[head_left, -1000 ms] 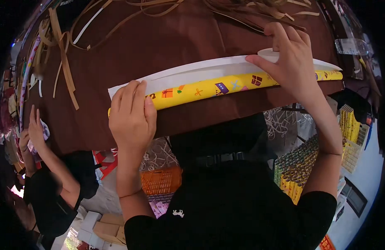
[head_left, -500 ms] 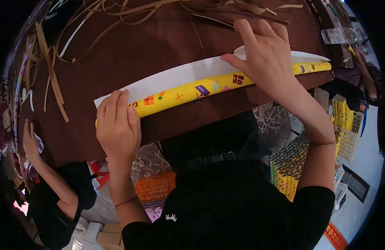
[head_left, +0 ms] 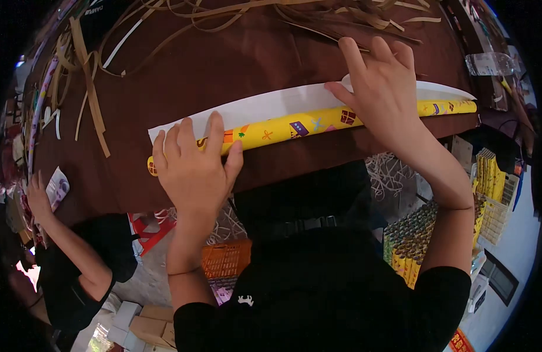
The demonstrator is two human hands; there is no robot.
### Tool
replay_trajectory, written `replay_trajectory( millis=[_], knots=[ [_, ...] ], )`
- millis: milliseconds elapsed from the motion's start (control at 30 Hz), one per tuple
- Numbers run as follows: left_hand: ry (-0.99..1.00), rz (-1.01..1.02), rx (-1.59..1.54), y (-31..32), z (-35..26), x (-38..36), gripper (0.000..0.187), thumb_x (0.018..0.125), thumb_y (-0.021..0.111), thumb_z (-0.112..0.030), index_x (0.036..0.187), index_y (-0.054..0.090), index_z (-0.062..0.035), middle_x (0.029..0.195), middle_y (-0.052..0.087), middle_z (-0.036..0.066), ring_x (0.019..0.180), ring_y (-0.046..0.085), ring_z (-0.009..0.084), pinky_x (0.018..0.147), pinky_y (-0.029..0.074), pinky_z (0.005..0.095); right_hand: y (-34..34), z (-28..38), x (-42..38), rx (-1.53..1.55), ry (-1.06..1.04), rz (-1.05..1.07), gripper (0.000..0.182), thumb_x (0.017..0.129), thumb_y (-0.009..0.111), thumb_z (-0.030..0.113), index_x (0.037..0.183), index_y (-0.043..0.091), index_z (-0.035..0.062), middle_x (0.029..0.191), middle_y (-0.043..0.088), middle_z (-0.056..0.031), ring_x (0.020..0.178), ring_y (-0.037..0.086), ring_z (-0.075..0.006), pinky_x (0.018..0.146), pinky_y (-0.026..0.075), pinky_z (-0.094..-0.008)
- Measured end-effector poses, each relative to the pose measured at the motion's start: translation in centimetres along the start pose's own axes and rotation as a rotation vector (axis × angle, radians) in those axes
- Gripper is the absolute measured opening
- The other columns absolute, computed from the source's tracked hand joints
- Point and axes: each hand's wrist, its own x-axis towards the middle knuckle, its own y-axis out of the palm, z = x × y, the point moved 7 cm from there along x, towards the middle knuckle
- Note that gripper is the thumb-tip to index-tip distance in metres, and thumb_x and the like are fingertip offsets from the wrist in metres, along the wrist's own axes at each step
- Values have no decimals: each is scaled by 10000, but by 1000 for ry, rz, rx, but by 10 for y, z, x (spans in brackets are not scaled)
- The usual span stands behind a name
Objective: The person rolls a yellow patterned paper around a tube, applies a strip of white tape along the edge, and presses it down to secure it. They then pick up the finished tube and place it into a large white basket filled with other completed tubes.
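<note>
A long roll of yellow patterned wrapping paper point(head_left: 282, 130) lies across the brown tabletop point(head_left: 247, 76), along its near edge. Its loose white underside point(head_left: 277, 102) shows as a strip on the far side. My left hand point(head_left: 194, 164) rests on the roll near its left end, fingers spread and thumb on the near side. Over the right part of the roll is my right hand point(head_left: 382, 88), its fingers apart and raised, the thumb by the white strip. Whether my right palm touches the roll is hidden.
Loose brown strips point(head_left: 224, 14) lie along the far side and at the left point(head_left: 89, 88). A clear plastic bottle point(head_left: 491, 63) is at the far right. At the left another person's hand point(head_left: 39, 196) is by a patterned piece point(head_left: 58, 188). An orange crate point(head_left: 225, 258) and yellow rolls point(head_left: 409, 267) stand below.
My left hand has slid right along the roll, and its fingers have spread, baring the roll's left end. My right hand stays about the same place on the roll. The whole view has shifted slightly.
</note>
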Motion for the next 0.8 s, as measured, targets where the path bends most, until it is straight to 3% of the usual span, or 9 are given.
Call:
replay_trajectory(
  millis=[67, 167, 367, 500, 700, 767, 800],
  knots=[
    [-23, -17, 44, -2, -10, 6, 396, 846, 609, -312, 1178, 646, -99, 1138, 570, 168, 1090, 522, 331, 979, 385, 481, -1, 0, -2, -4, 19, 2, 582, 747, 739, 398, 1173, 503, 78, 609, 584, -1, 850, 545, -187, 864, 352, -385],
    [35, -101, -136, 0, -43, 17, 386, 802, 620, -292, 1092, 648, -39, 1104, 575, 164, 1038, 524, 332, 934, 403, 479, 0, -1, -4, 26, 75, 19, 540, 705, 762, 324, 1117, 503, 89, 622, 620, -27, 880, 561, -213, 880, 355, -400],
    [69, -189, -455, 0, -118, 50, 326, 776, 606, -208, 983, 645, 41, 1050, 588, 161, 944, 540, 312, 864, 452, 424, 1, 0, -4, 31, 65, 16, 573, 726, 751, 341, 1164, 491, 78, 615, 613, -34, 884, 557, -219, 889, 354, -402],
    [57, -237, -494, 7, -128, 52, 324, 774, 611, -192, 991, 645, 46, 1073, 589, 161, 943, 544, 310, 853, 460, 423, -1, 0, -6, 30, 60, -4, 580, 730, 749, 335, 1178, 487, 76, 605, 600, -39, 889, 557, -222, 888, 354, -402],
    [43, -225, -547, 8, -122, 53, 330, 775, 622, -170, 1018, 636, 53, 1101, 585, 166, 949, 552, 308, 820, 481, 399, -10, -14, 0, 65, 19, 13, 462, 735, 757, 324, 1065, 547, 77, 606, 586, -49, 858, 566, -233, 872, 361, -396],
    [88, -170, -509, 8, -124, 54, 323, 786, 618, -167, 1018, 632, 58, 1101, 584, 169, 947, 556, 311, 791, 492, 401, -21, -33, -1, 334, -62, 186, 500, 751, 748, 326, 1151, 557, 94, 686, 577, -32, 808, 572, -227, 873, 351, -390],
    [89, -135, -519, 10, -123, 54, 333, 800, 609, -168, 1039, 625, 63, 1117, 581, 172, 977, 558, 327, 800, 497, 418, -36, -42, -1, 316, -92, 179, 472, 745, 763, 287, 1127, 564, 94, 772, 585, -48, 771, 578, -234, 866, 360, -378]
  ],
)
